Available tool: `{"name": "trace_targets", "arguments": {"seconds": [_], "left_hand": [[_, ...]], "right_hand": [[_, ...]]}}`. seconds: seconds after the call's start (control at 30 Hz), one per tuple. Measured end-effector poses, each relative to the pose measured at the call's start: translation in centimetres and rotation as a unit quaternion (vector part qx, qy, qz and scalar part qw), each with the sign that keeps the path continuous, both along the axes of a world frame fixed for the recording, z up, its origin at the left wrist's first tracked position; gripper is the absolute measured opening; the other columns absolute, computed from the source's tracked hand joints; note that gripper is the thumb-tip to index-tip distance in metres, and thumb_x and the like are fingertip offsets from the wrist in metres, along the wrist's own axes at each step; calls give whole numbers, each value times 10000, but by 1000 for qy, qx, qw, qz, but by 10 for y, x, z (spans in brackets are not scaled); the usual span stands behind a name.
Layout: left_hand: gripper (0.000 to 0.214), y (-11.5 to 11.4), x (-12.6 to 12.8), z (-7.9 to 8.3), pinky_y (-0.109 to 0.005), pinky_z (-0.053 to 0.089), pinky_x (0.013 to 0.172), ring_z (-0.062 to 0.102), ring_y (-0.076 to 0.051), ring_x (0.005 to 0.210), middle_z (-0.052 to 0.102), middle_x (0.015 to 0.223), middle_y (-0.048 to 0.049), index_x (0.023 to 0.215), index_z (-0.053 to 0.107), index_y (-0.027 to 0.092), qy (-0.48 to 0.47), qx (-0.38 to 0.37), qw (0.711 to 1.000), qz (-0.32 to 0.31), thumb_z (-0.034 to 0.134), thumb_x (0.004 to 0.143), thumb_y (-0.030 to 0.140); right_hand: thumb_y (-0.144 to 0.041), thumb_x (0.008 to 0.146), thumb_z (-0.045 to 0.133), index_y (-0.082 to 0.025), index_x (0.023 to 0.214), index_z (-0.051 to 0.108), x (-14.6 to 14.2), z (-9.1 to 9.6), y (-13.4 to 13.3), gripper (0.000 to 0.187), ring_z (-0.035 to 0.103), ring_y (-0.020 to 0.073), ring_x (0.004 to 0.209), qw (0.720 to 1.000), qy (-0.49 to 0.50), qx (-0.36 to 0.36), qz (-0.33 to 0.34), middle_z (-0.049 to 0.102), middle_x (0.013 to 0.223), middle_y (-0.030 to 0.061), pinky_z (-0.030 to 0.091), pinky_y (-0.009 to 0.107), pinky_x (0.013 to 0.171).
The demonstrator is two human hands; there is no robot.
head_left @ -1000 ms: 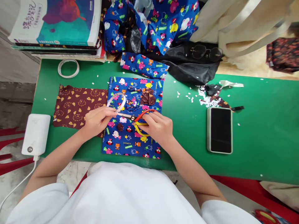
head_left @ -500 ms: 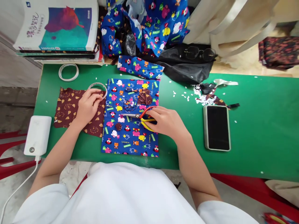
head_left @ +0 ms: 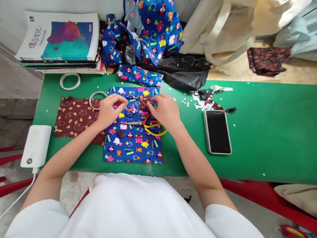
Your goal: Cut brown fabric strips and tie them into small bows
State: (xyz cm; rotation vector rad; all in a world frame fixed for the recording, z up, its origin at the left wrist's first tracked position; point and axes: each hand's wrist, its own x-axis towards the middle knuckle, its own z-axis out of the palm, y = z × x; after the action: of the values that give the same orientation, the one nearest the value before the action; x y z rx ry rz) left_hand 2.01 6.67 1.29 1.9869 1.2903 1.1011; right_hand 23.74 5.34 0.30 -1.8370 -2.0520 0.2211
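Observation:
My left hand (head_left: 112, 110) hovers over the left part of the blue cartoon-print cloth (head_left: 133, 155), thumb and forefinger brought together; anything between them is too small to make out. My right hand (head_left: 165, 110) has its fingertips closed at the right edge of a bundle of brown cloth strips (head_left: 144, 104). Below that hand lie scissors (head_left: 156, 129) with red and yellow handles, blades pointing left. Small blue cloth strips (head_left: 132, 111) and a little brown scrap (head_left: 121, 134) rest on the blue cloth. Left of it is a brown leaf-print cloth (head_left: 74, 115), with a tape roll (head_left: 94, 105) partly behind my left hand.
A second tape roll (head_left: 70, 81) sits near stacked books (head_left: 66, 39). At left is a white power bank (head_left: 37, 145) with a cable. A phone (head_left: 218, 132) lies right, below paper bits (head_left: 201, 100). Glasses (head_left: 195, 62) rest on a black bag (head_left: 183, 77) at the back.
My right hand has let go of the scissors, leaving them on the blue cloth, and moved up to the brown strips. My left hand has left the tape roll and shifted right.

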Motion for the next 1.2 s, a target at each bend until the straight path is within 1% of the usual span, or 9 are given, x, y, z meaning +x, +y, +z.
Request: {"name": "trace_targets", "arguments": {"seconds": [0.17,0.27,0.53,0.73,0.83,0.93,1.0,1.07,1.2], "left_hand": [[122,24,35,-17,-218,465,525,566,-84,527,663,668,3,761,679,153,-156,-141,976,-53,681,740,273],[181,30,39,-27,-203,424,475,517,-70,488,636,621,13,744,672,159,-211,-163,963,-47,722,708,329],[285,31,36,-30,-214,410,481,509,-75,525,657,688,-6,741,672,158,-198,-213,954,-80,752,681,425],[226,27,39,-32,-216,406,507,517,-75,547,682,723,-12,749,689,163,-197,-171,963,-69,744,707,378],[204,25,38,-33,-213,409,522,513,-68,550,687,730,-10,763,695,171,-199,-132,970,-52,751,714,361],[252,24,37,-33,-218,420,526,529,-70,556,690,737,-12,757,690,177,-197,-123,972,-49,760,708,414],[288,24,36,-33,-222,428,525,536,-73,557,686,731,-11,743,679,178,-197,-118,971,-61,758,707,452],[274,24,36,-32,-228,451,550,556,-81,583,684,732,-9,741,672,178,-196,-105,971,-87,753,722,440],[118,23,35,-32,-236,504,683,620,-99,713,691,755,-5,761,677,185,-180,-63,971,-143,744,756,283]], "right_hand": [[-263,826,577,-145,816,635,-17,-7,2,131,593,298,851,998,-33,-24,-52,649,874,150,472,386,639],[-250,840,539,-148,822,634,-16,-12,0,141,583,293,857,998,-12,-3,-54,642,868,152,479,406,680],[-232,837,572,-181,774,687,3,-29,6,141,598,189,727,992,114,47,-18,678,798,67,483,326,683],[-210,853,560,-178,785,687,4,-20,2,148,620,160,718,977,183,101,-36,691,800,57,496,294,675],[-266,864,552,-190,798,655,-3,-12,-3,144,616,152,701,952,282,101,-68,682,786,41,506,297,672],[-320,818,599,-205,808,598,-13,-12,-8,116,610,137,640,888,454,11,-77,663,753,10,520,286,607],[-325,778,629,-210,797,560,-19,-17,-10,136,611,133,632,849,523,-39,-70,644,739,-5,532,285,595],[-320,756,646,-211,786,537,-23,-21,-11,158,619,134,653,833,547,-53,-64,626,738,-11,544,290,616],[-293,747,648,-211,804,549,-26,-23,-11,141,629,133,683,816,572,-54,-60,631,762,-10,552,287,634]]}}
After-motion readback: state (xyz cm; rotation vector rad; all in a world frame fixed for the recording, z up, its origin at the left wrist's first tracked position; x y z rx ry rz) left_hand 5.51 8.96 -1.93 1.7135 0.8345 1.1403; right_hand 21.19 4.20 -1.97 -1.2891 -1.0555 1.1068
